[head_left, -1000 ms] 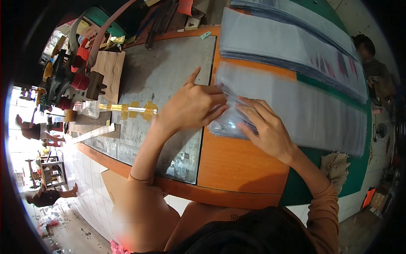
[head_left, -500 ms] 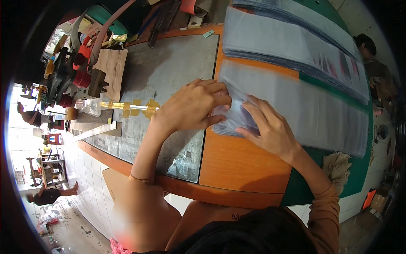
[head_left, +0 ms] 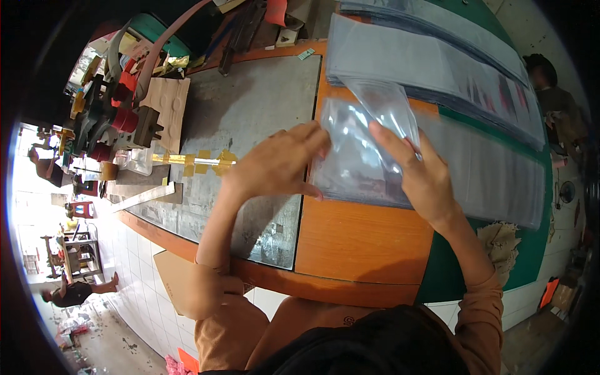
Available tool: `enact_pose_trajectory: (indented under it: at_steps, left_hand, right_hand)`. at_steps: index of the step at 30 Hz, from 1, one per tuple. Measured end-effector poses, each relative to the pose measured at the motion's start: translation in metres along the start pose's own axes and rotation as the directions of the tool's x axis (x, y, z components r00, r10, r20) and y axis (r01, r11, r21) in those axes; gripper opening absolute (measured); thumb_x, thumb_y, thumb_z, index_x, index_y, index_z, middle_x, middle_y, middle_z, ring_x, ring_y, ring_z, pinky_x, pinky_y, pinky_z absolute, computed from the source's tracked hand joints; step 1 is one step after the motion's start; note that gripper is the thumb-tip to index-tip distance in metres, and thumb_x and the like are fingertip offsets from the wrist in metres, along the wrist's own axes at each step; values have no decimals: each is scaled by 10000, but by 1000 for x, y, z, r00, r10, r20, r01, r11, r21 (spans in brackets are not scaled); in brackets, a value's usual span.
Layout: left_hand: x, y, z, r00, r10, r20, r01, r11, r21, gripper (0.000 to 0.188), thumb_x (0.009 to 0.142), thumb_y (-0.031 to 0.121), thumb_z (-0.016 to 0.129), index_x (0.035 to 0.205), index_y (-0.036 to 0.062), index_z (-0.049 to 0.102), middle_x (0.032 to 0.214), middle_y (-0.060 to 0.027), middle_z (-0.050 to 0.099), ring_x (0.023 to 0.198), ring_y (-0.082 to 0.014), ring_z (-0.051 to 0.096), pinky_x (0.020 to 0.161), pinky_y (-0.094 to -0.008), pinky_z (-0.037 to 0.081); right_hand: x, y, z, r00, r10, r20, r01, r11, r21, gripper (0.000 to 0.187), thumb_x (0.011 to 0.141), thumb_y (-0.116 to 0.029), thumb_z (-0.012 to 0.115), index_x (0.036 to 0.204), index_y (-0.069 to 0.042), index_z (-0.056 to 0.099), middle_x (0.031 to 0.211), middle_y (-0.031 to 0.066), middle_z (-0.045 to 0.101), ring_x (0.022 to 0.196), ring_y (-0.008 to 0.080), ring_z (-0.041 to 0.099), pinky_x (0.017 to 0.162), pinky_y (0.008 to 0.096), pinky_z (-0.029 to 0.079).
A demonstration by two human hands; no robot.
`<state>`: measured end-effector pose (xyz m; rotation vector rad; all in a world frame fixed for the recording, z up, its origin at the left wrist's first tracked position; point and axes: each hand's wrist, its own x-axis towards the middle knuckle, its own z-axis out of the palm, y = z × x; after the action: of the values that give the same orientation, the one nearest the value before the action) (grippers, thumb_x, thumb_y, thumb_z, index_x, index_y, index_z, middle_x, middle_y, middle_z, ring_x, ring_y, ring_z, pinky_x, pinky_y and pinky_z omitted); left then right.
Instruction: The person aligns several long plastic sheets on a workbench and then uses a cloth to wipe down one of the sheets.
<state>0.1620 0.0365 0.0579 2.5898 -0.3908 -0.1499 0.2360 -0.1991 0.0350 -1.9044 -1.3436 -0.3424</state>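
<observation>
The person's left hand (head_left: pixel 275 159) hovers or rests at the left end of a flat stack of long, clear plastic sheets (head_left: pixel 494 175), its fingers bent toward that end and its thumb standing apart from them, lower, near the stack's corner; whether the fingertips press on the film cannot be told. The right hand (head_left: pixel 431 181) is over the left part of the same stack, its fingers spread, at a glossy, transparent flap of plastic film (head_left: pixel 381 106) that rises and folds above the stack; whether they are clamped on the film cannot be told. This stack lies across the bench (head_left: pixel 359 247), its left end on the orange wood-grain top and its right end on a dark green surface (head_left: pixel 450 265) toward the bench's right edge. Beyond it, toward the bench's far edge, lie a second long stack of clear sheets (head_left: pixel 425 56) and, behind that, a third stack of clear sheets (head_left: pixel 437 22). A crumpled beige cloth (head_left: pixel 499 240) lies on the green surface, between the near stack and the bench's near edge. To the left, a scuffed grey metal plate (head_left: pixel 250 112) covers the bench top, with a strip of gold tape (head_left: pixel 203 162) on it.
</observation>
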Motion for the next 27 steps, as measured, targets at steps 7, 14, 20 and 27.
enact_pose_trajectory:
  at_steps: [7, 14, 20, 27]
  left_hand:
    - [3, 9, 2, 996, 36, 81, -41, 998, 53, 387, 628, 132, 785, 964, 70, 603, 955, -56, 567, 758, -245, 625, 709, -373, 497]
    - [5, 2, 0, 986, 158, 56, -162, 983, 82, 186, 728, 176, 712, 869, 62, 672, 852, -46, 635, 734, -235, 632, 717, -371, 499]
    - [4, -6, 3, 957, 279, -85, -263, 951, 161, 130, 755, 166, 681, 803, 53, 640, 782, -48, 612, 680, -263, 617, 657, -370, 496]
    - [6, 13, 5, 969, 27, -245, -51, 995, -90, 326, 687, 206, 764, 908, 42, 590, 1011, -96, 541, 846, -281, 598, 735, -365, 490]
  right_hand:
    - [-12, 2, 15, 970, -158, 187, 190, 966, -173, 290, 763, -79, 665, 1032, 22, 623, 1139, 165, 591, 830, 229, 669, 653, 269, 577]
    - [-13, -7, 19, 979, -83, 186, 113, 981, -160, 451, 730, -284, 733, 1040, 15, 601, 1101, 155, 597, 906, 254, 652, 703, 318, 570]
    - [-15, -6, 22, 982, -63, 179, 92, 983, -161, 335, 791, -184, 673, 1057, 3, 592, 1091, 157, 599, 874, 254, 659, 683, 314, 574]
    - [-10, 7, 11, 997, 71, -7, -71, 996, -55, 481, 800, 83, 538, 1253, -76, 502, 1169, 205, 546, 775, 275, 668, 619, 289, 587]
